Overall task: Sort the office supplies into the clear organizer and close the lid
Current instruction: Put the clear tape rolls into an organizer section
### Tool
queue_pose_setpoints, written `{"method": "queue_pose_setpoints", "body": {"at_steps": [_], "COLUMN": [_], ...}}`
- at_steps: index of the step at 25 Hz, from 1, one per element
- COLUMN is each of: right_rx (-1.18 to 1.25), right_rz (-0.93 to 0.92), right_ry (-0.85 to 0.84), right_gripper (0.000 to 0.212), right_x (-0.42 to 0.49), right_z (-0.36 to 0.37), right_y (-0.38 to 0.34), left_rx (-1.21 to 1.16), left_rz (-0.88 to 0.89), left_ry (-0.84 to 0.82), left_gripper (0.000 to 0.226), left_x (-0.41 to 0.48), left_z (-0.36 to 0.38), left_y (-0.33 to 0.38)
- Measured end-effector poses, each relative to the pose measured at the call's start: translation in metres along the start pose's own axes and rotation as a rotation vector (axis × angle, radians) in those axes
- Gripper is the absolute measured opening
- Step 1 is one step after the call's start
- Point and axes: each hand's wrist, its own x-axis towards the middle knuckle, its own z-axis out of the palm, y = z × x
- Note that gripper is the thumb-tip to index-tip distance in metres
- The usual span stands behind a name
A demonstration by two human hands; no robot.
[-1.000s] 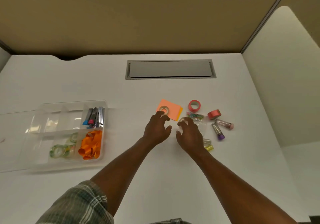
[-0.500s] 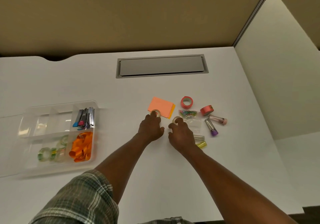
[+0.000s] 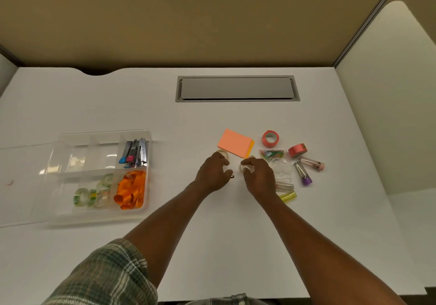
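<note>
The clear organizer (image 3: 70,175) lies open at the left, holding staplers (image 3: 135,152), orange ribbon (image 3: 131,190) and several clear tape rolls (image 3: 92,195). My left hand (image 3: 213,172) closes around a clear tape roll (image 3: 223,153) just below the orange sticky notes (image 3: 234,142). My right hand (image 3: 258,177) grips another clear tape roll (image 3: 245,167). To the right lie two red tape rolls (image 3: 270,138), a bag of coloured paper clips (image 3: 272,154) and several small capped tubes (image 3: 304,173).
The organizer's clear lid (image 3: 21,182) lies flat to its left. A grey cable hatch (image 3: 237,89) sits in the white desk at the back. Tan partition walls close the back and a pale one the right.
My left hand pulled the clear tape roll off the sticky notes toward me. My right hand closed on the other roll. The view shifted slightly.
</note>
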Motion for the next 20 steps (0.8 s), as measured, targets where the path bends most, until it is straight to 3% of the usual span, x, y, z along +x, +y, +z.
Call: {"method": "queue_pose_setpoints", "body": {"at_steps": [4,9,15,20], "right_rx": [0.276,0.481,0.44,0.287], "right_rz": [0.167,0.249,0.143,-0.089], "right_ry": [0.061,-0.067,-0.252,-0.392], "right_gripper": [0.015,0.031,0.014,0.013], "right_x": [-0.002,-0.009,-0.029,-0.054], "right_z": [0.009,0.032,0.083,0.137], "right_y": [-0.024,-0.068,-0.138,-0.194], "left_rx": [-0.314,-0.681,-0.687,-0.606], "left_rz": [-0.143,-0.217,-0.293,-0.387], "left_ry": [0.115,0.254,0.494,0.653], "left_gripper": [0.023,0.007,0.027,0.022], "left_x": [-0.018,-0.051,-0.099,-0.148], "left_z": [-0.026,-0.064,-0.107,-0.137], "left_y": [-0.001,-0.022,-0.077,-0.145]}}
